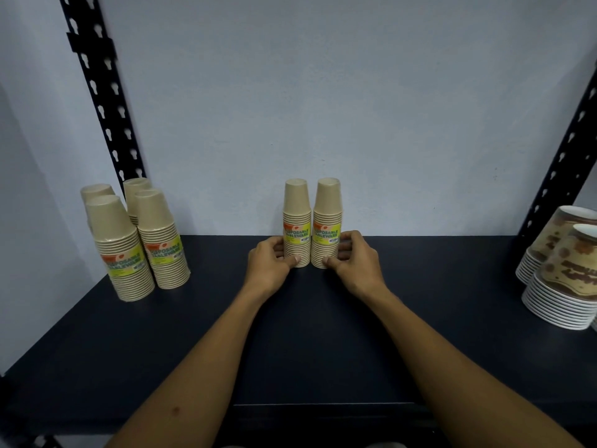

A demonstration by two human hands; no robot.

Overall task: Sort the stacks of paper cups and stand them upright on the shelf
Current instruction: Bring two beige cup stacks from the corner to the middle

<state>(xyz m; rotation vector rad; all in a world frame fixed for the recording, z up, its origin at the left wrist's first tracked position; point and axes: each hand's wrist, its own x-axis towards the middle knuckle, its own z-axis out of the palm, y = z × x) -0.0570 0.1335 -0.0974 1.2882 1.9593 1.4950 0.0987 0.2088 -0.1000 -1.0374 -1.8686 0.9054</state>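
Shelf: a dark, flat shelf point(323, 334) runs across the view, backed by a pale blue-grey wall point(323, 92).
Middle pair: two stacks of tan paper cups stand upright, mouths down, near the back of the shelf — the left middle stack point(296, 221) and the right middle stack point(327, 221) are side by side and touching or nearly so.
Labels: each middle stack carries a yellow-green label reading "DISPOSABLE TABLEWARE", facing the camera.
Left hand: the left hand point(269, 265) grips the lower part of the left middle stack, fingers curled round its outer side and thumb at the front near the base.
Right hand: the right hand point(353, 258) grips the lower part of the right middle stack in the same way — fingers wrapped round the outer side, thumb on the front near the bottom rim.
Forearms: both bare forearms reach in from the lower edge of the view over the shelf.
Left group: four tan stacks point(135, 240) of the same labelled cups stand upright in a tight cluster at the left end of the shelf, well apart from the middle pair.
Right group: patterned cup stacks point(562, 270) with brown print and white rims stand at the right edge, partly cut off.
Frame: black perforated uprights rise at the left upright point(100, 101) and the right upright point(562, 156).
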